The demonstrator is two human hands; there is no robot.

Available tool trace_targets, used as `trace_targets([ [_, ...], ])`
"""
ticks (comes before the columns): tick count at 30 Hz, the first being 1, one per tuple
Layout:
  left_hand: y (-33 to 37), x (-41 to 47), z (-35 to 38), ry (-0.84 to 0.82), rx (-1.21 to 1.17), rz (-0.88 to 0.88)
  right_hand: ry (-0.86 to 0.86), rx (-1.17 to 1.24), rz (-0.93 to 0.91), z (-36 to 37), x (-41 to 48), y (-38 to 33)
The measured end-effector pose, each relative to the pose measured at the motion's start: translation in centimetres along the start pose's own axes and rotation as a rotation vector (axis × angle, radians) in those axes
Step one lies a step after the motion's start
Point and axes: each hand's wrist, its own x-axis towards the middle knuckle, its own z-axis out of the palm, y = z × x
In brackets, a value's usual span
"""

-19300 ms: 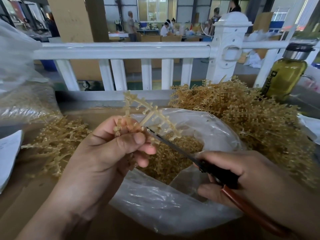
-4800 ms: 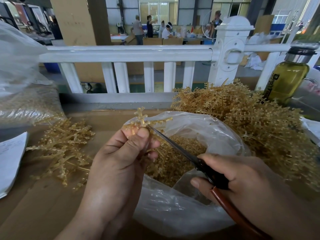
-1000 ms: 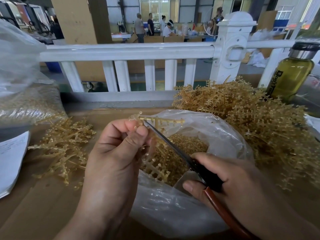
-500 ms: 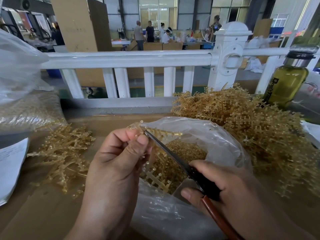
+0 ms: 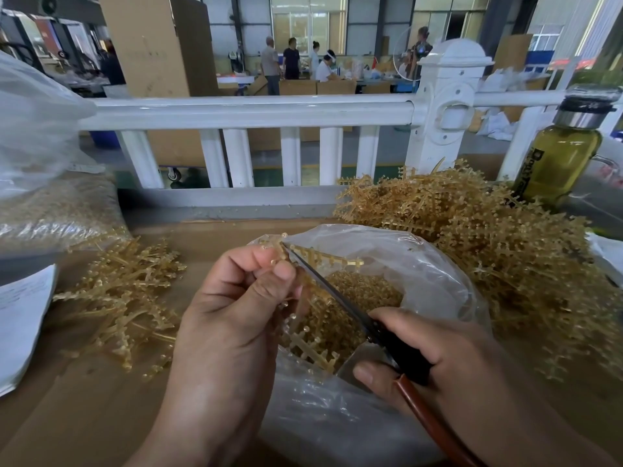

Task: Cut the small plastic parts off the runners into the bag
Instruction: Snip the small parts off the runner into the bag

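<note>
amber runner (image 5: pixel 337 259) pinched in left hand (image 5: pixel 232 318), right hand (image 5: pixel 438 358) gripping scissors (image 5: pixel 330 291) over bag (image 5: pixel 438 274).

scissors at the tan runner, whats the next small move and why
Probably squeeze the black-and-brown scissors shut for one snip: their tip rests against the tan plastic runner just past the left hand pinching it, the right hand grips the handles, and the runner is over the open clear plastic bag, so freed parts should drop in.
</note>
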Motion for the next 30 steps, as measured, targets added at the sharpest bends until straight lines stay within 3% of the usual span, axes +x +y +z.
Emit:
trace_targets([
  [30, -0.08, -0.04, -0.47, -0.06, -0.004, -0.006, 0.076, -0.026, -0.111, 0.04, 0.16, 0.32],
])
